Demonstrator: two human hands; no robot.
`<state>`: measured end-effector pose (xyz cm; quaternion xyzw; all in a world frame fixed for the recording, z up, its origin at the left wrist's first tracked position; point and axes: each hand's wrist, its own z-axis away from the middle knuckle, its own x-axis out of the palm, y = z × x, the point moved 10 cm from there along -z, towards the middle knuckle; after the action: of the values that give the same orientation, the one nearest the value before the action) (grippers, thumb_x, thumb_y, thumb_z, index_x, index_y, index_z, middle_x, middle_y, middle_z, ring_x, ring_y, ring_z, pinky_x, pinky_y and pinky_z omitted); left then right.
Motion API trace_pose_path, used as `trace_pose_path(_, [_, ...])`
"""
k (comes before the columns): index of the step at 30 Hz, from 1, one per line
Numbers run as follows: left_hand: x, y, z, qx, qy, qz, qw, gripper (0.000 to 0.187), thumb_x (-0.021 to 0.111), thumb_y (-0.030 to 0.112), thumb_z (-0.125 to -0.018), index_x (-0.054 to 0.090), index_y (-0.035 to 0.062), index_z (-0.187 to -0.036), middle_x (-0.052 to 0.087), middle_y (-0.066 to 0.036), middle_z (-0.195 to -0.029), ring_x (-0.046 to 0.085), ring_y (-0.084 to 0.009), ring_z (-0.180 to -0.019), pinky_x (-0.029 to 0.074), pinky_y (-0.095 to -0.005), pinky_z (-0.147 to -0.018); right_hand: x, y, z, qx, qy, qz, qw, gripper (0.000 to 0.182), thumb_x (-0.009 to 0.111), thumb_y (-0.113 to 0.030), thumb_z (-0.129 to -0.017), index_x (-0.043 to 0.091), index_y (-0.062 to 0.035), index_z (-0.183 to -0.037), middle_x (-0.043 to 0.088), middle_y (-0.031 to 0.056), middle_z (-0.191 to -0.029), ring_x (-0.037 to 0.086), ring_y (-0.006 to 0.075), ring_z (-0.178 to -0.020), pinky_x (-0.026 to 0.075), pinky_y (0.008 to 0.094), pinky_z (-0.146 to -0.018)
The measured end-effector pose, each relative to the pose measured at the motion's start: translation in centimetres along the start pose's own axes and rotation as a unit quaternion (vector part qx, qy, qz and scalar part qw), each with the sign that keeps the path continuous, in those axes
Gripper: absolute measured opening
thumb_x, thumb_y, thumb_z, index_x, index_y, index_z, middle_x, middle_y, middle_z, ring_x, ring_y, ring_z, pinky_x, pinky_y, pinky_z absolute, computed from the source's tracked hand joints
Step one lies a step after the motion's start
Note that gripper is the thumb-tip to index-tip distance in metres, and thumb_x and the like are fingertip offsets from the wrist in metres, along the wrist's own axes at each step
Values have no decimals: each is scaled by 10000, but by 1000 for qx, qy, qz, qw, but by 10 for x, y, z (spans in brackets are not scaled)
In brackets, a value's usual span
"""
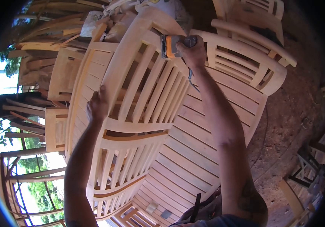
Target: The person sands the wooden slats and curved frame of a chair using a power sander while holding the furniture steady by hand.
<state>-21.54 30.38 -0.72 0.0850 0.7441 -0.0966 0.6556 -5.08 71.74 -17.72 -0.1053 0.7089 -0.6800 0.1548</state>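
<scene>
My right hand [193,52] is closed around an orange and black power sander [173,45]. The sander's flat pad faces left, at the upper inner corner of a bare wooden bench's slatted backrest [149,90]. A thin cord [191,78] hangs from the tool beside my wrist. Lower left, my left hand [98,106] grips the edge of the bench's long top rail [114,81], with the thumb lying along the wood and the fingers partly hidden. The bench's slatted seat [185,140] stretches beneath my right arm.
The bench's far armrest [242,56] stands at upper right, with another wooden seat piece behind it. More unfinished furniture [94,68] is on the left beside stacked timber [49,47]. Two small blocks or pads [151,207] lie on the near seat. Bare reddish ground [283,140] is at right.
</scene>
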Motion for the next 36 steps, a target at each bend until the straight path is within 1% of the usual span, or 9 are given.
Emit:
trace_pose_path(5, [-8,12,9,1,-10,3,1000,832,260,729,-1028,702,47,-1203,714,-305,-1141,645,-510,-1133,464,-594,-999,5,-23,90,-67,16,-19,997,739,868,-331,-704,531,-70,-1308,616,215,-1184,669,407,-1058,562,502,-924])
trace_pose_path(8, [-9,12,9,4,-6,11,1000,828,265,724,-1028,704,45,-1205,711,-308,-1145,644,-511,-1134,465,-591,-1000,3,-35,179,-121,21,-43,992,730,866,-260,-710,521,-68,-1324,592,206,-1105,664,395,-968,585,491,-823])
trace_pose_path(10, [-9,11,10,3,-6,9,1000,827,266,723,-1027,705,47,-1208,711,-307,-1148,644,-511,-1136,466,-590,-1000,4,-41,238,-86,-29,-63,994,718,862,-196,-719,519,-74,-1338,582,202,-1099,668,388,-956,599,470,-805])
trace_pose_path(16, [-5,5,7,-9,-12,-1,1000,843,250,736,-1021,708,54,-1213,712,-297,-1163,644,-502,-1147,467,-587,-1006,6,-47,362,-172,-84,-99,977,757,882,-130,-714,523,-70,-1378,606,219,-1119,705,390,-911,626,465,-748])
trace_pose_path(21, [-2,0,2,-8,4,2,1000,854,244,748,-1017,710,57,-1203,714,-292,-1162,644,-501,-1145,468,-583,-1004,3,-38,261,-147,-38,-65,986,699,860,-139,-714,551,-69,-1336,600,209,-1119,696,391,-941,620,452,-782])
trace_pose_path(27, [-2,4,5,-13,-20,16,1000,855,249,754,-1016,709,57,-1202,712,-295,-1165,642,-500,-1148,466,-585,-1003,-2,-16,100,-139,53,-21,989,709,884,-312,-693,557,-89,-1281,641,206,-1130,684,395,-1007,580,489,-869])
trace_pose_path(30, [-3,6,6,-9,-22,11,1000,864,244,757,-1014,703,53,-1215,710,-296,-1170,642,-502,-1142,464,-585,-1002,1,9,25,-13,13,-28,999,715,873,-400,-702,593,-49,-1258,692,181,-1093,704,369,-1025,572,468,-919])
trace_pose_path(32, [-2,4,4,-8,-16,12,1000,868,242,760,-1013,701,52,-1219,709,-297,-1173,644,-499,-1142,463,-582,-1002,2,12,1,66,-38,-53,996,723,857,-421,-717,592,-43,-1273,696,179,-1109,701,353,-1064,566,457,-938])
trace_pose_path(36, [-1,4,3,-4,-19,11,1000,875,238,762,-1012,702,50,-1218,708,-297,-1178,645,-491,-1150,459,-573,-1012,5,2,35,-4,-13,-36,999,751,881,-395,-694,583,-29,-1278,666,194,-1137,692,369,-1039,569,465,-922])
